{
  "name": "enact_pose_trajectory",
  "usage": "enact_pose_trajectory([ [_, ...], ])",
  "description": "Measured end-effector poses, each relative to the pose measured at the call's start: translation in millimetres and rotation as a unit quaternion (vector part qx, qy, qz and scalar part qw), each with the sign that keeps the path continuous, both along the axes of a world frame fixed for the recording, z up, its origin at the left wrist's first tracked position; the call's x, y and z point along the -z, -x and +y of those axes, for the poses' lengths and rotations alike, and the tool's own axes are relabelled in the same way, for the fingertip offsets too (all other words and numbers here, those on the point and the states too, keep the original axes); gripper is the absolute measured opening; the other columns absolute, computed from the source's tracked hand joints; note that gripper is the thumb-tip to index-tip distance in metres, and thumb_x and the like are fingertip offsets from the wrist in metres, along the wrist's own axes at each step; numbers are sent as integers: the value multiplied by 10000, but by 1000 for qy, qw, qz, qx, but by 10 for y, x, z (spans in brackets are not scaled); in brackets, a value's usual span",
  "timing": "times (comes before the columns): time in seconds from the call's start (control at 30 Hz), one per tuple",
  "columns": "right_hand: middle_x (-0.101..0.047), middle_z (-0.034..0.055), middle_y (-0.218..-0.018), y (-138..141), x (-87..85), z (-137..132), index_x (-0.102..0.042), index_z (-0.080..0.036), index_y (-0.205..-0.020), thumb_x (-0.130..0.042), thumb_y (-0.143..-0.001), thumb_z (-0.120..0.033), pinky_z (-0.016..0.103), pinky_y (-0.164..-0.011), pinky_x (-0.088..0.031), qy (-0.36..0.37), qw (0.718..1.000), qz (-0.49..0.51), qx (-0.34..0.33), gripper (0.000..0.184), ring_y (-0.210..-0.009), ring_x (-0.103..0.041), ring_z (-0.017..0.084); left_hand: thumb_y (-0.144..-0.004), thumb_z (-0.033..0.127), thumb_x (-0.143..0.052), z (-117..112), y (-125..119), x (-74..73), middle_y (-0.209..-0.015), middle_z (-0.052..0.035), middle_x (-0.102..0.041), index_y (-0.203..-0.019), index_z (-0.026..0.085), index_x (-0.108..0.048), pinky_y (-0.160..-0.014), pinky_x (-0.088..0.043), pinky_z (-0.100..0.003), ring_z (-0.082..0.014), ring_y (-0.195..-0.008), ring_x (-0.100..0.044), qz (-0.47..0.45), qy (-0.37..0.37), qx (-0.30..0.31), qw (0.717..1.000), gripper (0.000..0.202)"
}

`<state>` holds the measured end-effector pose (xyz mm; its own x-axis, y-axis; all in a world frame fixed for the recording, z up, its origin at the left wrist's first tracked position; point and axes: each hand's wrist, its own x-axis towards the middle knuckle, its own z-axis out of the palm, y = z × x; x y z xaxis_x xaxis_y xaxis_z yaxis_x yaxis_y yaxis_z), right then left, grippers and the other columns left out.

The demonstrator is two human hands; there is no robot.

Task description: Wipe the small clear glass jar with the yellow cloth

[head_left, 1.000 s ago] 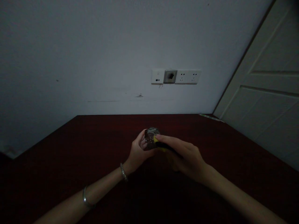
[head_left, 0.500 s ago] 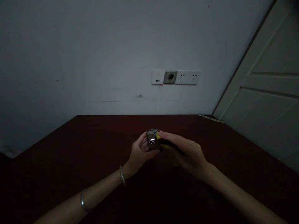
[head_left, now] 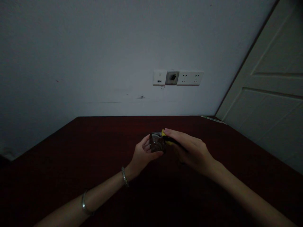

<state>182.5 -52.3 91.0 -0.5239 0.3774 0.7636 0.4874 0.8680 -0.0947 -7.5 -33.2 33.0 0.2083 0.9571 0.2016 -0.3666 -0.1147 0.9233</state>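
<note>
My left hand (head_left: pixel 141 156) is closed around the lower left side of a small dark brown object in shiny clear wrapping (head_left: pixel 156 143); the dim light leaves its kind unclear. My right hand (head_left: pixel 193 151) grips a yellow-and-black handled tool (head_left: pixel 163 133), its fingers hiding most of it. The yellow tip sits at the right side of the wrapped object; whether they touch, I cannot tell. Both hands are above the middle of the dark red table (head_left: pixel 113 132).
Behind the table stands a pale wall with a row of sockets and switches (head_left: pixel 178 78). A white panelled door (head_left: pixel 272 91) is on the right. A thin patterned strip (head_left: pixel 213 119) lies at the table's far right edge.
My right hand and the yellow-and-black tool have shifted slightly up and right, off the front of the wrapped object. The wrapped object has turned a little in my left hand.
</note>
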Motion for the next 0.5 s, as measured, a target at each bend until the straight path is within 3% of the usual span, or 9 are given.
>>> enact_pose_trajectory([
  [0.17,-610,123,-1229,19,57,37,-484,-148,-1267,-365,-904,-62,354,-987,-485,-42,996,-82,-5,392,-1202,-526,193,-555,112,-812,26,-32,51,-1158,-132,-635,-1133,137,-541,-942,-486,-383,-256,-1080,-602,9,-16,4,1000,639],
  [0.37,-610,156,-1219,118,48,-63,-489,-79,-1247,-388,-917,-77,409,-1021,-453,-76,990,-105,-50,345,-1227,-499,223,-499,101,-818,67,-30,48,-1127,-126,-654,-1118,148,-552,-873,-530,-368,-268,-1035,-626,41,-36,-23,998,676],
  [0.5,-653,161,-1145,223,5,-187,-551,-58,-1173,-389,-924,-92,385,-1000,-476,-84,985,-134,-75,299,-1189,-535,224,-614,171,-746,53,-33,-7,-1064,-109,-681,-1063,141,-587,-886,-519,-380,-254,-992,-647,55,-31,-27,998,478],
])
